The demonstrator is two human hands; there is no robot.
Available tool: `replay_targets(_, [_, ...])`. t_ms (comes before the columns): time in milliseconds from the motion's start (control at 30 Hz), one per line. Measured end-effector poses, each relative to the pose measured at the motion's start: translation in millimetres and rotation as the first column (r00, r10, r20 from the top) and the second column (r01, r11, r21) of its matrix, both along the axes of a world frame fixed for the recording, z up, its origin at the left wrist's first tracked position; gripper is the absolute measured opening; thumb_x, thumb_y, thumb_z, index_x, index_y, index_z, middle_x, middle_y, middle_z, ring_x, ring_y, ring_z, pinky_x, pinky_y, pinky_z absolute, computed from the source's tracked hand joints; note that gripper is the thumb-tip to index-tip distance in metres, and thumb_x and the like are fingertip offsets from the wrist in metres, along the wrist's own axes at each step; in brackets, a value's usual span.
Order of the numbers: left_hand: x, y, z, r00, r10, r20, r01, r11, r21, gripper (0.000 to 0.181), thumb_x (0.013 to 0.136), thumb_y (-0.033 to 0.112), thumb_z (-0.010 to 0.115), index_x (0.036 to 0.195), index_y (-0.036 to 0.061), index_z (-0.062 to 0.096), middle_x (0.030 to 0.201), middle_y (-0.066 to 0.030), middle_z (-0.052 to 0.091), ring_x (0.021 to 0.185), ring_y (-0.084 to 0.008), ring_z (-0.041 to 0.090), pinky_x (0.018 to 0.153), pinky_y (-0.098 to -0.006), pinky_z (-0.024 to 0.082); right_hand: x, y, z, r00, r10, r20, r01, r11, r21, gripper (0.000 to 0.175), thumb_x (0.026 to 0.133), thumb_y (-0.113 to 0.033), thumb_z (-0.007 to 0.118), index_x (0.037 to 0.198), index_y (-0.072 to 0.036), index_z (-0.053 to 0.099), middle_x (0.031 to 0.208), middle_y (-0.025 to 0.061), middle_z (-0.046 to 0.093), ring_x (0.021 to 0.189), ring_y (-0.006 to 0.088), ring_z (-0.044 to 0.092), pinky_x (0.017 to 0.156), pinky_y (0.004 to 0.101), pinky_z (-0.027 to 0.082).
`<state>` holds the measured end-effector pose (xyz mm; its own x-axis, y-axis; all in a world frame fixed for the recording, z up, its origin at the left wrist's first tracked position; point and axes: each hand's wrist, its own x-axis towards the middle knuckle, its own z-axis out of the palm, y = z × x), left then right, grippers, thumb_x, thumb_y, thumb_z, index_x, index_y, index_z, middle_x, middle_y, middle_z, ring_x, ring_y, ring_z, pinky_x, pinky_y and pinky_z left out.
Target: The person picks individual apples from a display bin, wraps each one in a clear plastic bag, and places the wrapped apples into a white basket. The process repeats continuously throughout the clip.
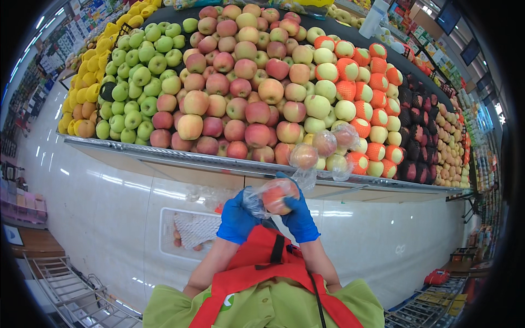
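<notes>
A red apple (pixel 275 196) in clear plastic wrap is held before my chest, just below the front edge of the fruit display. My right hand (pixel 301 215), in a blue glove, grips the apple from the right, with its thumb across the front. On the other side, my blue-gloved left hand (pixel 237 217) holds the bunched plastic film (pixel 255 201); its fingertips are partly hidden. Several wrapped apples sit at the display's edge above my right hand, among them a reddish apple (pixel 304 156) and a paler yellow-green apple (pixel 338 163). Loose film hangs over the edge there.
A metal-edged display shelf (pixel 135 155) bears heaped green apples (pixel 141 76), red apples (pixel 258 112) and fruit in orange foam nets (pixel 363 110). On the floor at left stands a white crate (pixel 164 235) with apples and foam netting. Wire racks (pixel 69 283) stand behind at left.
</notes>
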<state>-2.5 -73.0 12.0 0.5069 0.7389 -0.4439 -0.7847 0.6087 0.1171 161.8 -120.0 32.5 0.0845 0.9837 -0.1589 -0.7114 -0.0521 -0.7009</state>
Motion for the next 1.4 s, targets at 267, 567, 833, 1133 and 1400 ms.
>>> replay_targets(267, [-19, 20, 5, 0.989, -0.144, 0.043, 0.129, 0.960, 0.250, 0.036, 0.102, 0.027, 0.043, 0.124, 0.0046, 0.061, 0.114, -0.0097, 0.066, 0.104, -0.0220, 0.063, 0.090, -0.0346, 0.051, 2, 4, 7, 0.948, -0.010, -0.318, -0.070, 0.969, -0.237, 0.062, 0.094, -0.045, 0.061, 0.141, -0.007, 0.048, 0.139, 0.0168, 0.055, 0.125, 0.0324, 0.056, 0.106, 0.0478, 0.046])
replay_targets(567, [12, 3, -30, 0.867, 0.204, -0.454, 0.075, 0.848, 0.524, 0.036, 0.105, 0.029, 0.052, 0.130, 0.0037, 0.060, 0.122, -0.0058, 0.066, 0.110, -0.0185, 0.062, 0.098, -0.0335, 0.048, -28, 17, 2, 0.497, -0.241, 0.834, 0.208, 0.966, 0.155, 0.065, 0.092, -0.033, 0.071, 0.142, -0.003, 0.044, 0.132, 0.0096, 0.053, 0.124, 0.0214, 0.051, 0.106, 0.0359, 0.043])
replay_targets(833, [-19, 23, -9, 0.989, 0.129, -0.071, -0.127, 0.991, 0.033, 0.027, 0.105, 0.031, 0.052, 0.113, 0.0101, 0.066, 0.101, -0.0030, 0.068, 0.093, -0.0174, 0.065, 0.081, -0.0320, 0.054, -13, 20, -22, 0.819, -0.012, -0.574, -0.069, 0.991, -0.119, 0.064, 0.089, -0.040, 0.065, 0.139, -0.004, 0.048, 0.136, 0.0177, 0.056, 0.124, 0.0360, 0.055, 0.106, 0.0507, 0.045])
replay_targets(1133, [-47, 27, 58, 0.936, 0.098, 0.337, -0.163, 0.972, 0.168, 0.026, 0.106, 0.021, 0.045, 0.081, 0.0145, 0.043, 0.068, 0.0022, 0.035, 0.061, -0.0113, 0.036, 0.057, -0.0265, 0.033, -29, 46, -38, 0.875, 0.130, -0.466, -0.280, 0.922, -0.267, 0.056, 0.093, -0.041, 0.059, 0.138, -0.009, 0.051, 0.134, 0.0140, 0.059, 0.120, 0.0342, 0.057, 0.099, 0.0523, 0.048])
replay_targets(1400, [-79, 63, 24, 0.812, 0.426, -0.400, -0.268, 0.880, 0.392, 0.021, 0.104, 0.028, 0.051, 0.087, 0.0160, 0.050, 0.071, 0.0023, 0.042, 0.063, -0.0117, 0.040, 0.058, -0.0278, 0.035, 26, 156, 28, 0.980, 0.033, 0.195, -0.014, 0.995, -0.096, 0.066, 0.085, -0.024, 0.075, 0.141, -0.004, 0.044, 0.136, 0.0122, 0.055, 0.125, 0.0332, 0.055, 0.105, 0.0456, 0.046])
